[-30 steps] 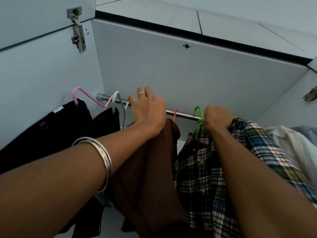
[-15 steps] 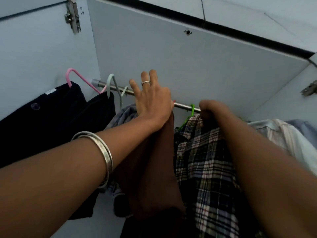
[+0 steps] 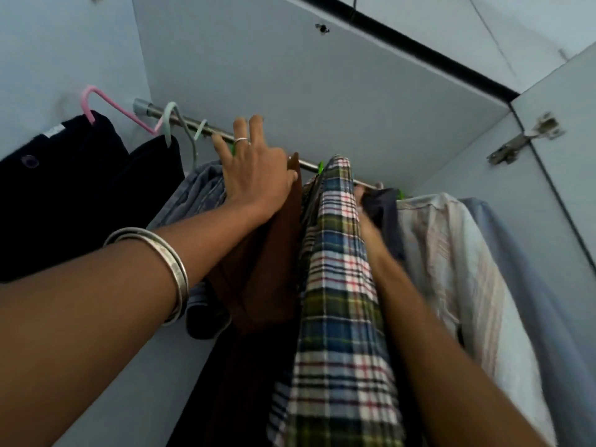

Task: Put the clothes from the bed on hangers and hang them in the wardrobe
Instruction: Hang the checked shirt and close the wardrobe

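The plaid shirt [image 3: 335, 253] now hangs from the rail [image 3: 222, 134] just right of the brown garment [image 3: 267, 253]; half a second ago the right hand gripped its collar. That right hand [image 3: 362, 196] has slipped behind it, its grip hidden. The left hand [image 3: 254, 175], fingers spread and holding nothing, presses the brown garment leftward. This shirt looks hung.
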